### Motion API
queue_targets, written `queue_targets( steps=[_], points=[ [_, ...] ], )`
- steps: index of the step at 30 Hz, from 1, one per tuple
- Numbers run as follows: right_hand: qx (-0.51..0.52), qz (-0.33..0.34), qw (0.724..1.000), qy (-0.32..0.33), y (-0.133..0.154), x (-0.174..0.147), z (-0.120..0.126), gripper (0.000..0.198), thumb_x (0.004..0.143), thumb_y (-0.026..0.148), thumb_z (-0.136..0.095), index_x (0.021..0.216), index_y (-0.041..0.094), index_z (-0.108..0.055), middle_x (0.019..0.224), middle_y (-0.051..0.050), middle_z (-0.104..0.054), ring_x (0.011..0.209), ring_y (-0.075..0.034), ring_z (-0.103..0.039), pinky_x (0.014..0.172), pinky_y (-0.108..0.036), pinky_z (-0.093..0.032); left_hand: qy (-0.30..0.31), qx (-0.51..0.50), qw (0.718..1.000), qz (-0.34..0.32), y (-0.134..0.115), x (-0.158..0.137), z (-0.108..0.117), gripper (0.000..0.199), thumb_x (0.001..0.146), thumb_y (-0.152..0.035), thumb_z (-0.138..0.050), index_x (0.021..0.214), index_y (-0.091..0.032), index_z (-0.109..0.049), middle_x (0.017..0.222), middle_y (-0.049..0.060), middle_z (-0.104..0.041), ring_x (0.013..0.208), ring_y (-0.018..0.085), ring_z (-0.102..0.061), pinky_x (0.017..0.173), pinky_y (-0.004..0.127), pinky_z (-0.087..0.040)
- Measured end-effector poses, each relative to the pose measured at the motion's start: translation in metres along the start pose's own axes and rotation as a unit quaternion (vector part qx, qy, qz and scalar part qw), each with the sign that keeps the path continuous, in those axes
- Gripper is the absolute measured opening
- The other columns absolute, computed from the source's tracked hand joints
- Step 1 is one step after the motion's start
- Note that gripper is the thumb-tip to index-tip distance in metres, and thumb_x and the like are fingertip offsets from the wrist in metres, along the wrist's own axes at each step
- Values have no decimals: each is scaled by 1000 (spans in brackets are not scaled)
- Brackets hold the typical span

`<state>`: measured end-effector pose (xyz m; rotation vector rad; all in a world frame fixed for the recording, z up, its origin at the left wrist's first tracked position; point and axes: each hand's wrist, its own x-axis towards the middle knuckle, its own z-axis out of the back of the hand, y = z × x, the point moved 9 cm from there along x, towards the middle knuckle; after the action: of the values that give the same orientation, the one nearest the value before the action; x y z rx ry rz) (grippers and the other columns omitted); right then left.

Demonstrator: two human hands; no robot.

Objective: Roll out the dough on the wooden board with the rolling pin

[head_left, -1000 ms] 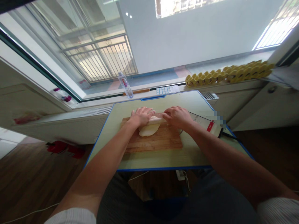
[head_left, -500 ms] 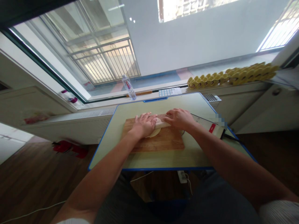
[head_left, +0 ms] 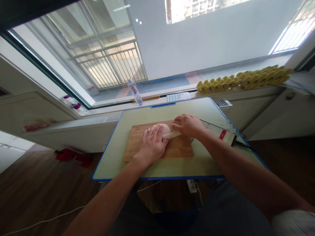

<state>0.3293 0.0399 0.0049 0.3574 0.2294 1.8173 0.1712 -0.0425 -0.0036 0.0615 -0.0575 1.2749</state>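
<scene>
A wooden cutting board (head_left: 137, 152) lies on the table, with a pale, flat piece of dough (head_left: 164, 127) on it. Across the dough rests a light-coloured rolling pin (head_left: 174, 133), its middle showing between my hands. My left hand (head_left: 154, 141) is laid over the pin's left part with fingers stretched forward onto the dough; the pin's left end is hidden beneath it. My right hand (head_left: 188, 125) has its fingers curled on the pin's right end. Beside my right wrist is a tablet-like device (head_left: 214, 130) with a lit screen.
The pale green table (head_left: 118, 164) has a blue rim and stands against a window sill. On the sill are a clear bottle (head_left: 135, 92), a blue-and-white card (head_left: 174, 97) and yellow egg trays (head_left: 243, 79). A power strip (head_left: 192, 186) hangs below the table's near edge.
My left hand has turned and drawn nearer to me along with the pin's left side, uncovering dough beyond it. My right hand has stayed in almost the same place.
</scene>
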Motion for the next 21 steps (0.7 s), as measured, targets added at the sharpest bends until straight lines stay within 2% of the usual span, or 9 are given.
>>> queue_targets(
  steps=[4, 8, 14, 18, 21],
  points=[
    [-6, 3, 1000, -1, 0, 1, -1, 45, 93, 58, -57, 120, 30, -78, 126, -7, -76, 112, -28, -69, 98, -38, -49, -6, 3, 1000, -9, -5, -7, 1, 80, 105, -69, -22, 167, -20, -31, 174, 10, -33, 160, 30, -28, 132, 53, -21],
    [-7, 6, 1000, -4, 0, 1, -2, 45, 93, 59, -57, 120, 29, -78, 125, -8, -77, 112, -28, -70, 97, -37, -49, 22, -11, 1000, -4, 1, 0, -2, 80, 105, -70, -16, 167, -23, -31, 174, 8, -32, 161, 30, -26, 132, 56, -20],
    [-4, 6, 1000, 0, 0, 2, -2, 45, 97, 61, -53, 117, 30, -79, 123, -7, -77, 112, -27, -69, 96, -36, -49, 81, -57, 995, 19, 25, 38, -10, 75, 104, -70, -6, 165, -37, -37, 176, 3, -28, 163, 31, -23, 129, 65, -18],
    [-4, 7, 1000, -3, -1, 3, -1, 45, 101, 58, -47, 112, 30, -81, 120, -7, -78, 110, -26, -70, 93, -34, -48, 97, -43, 994, 15, 40, 69, -15, 72, 105, -69, -12, 165, -36, -36, 177, 6, -25, 163, 34, -22, 127, 69, -16],
    [-4, 6, 1000, -2, -2, 4, -2, 45, 103, 55, -45, 112, 30, -81, 121, -6, -78, 112, -25, -70, 93, -33, -47, 111, -23, 993, -22, 43, 88, -20, 65, 108, -62, -18, 164, -36, -37, 177, 7, -24, 163, 34, -20, 126, 70, -18]
  ],
)
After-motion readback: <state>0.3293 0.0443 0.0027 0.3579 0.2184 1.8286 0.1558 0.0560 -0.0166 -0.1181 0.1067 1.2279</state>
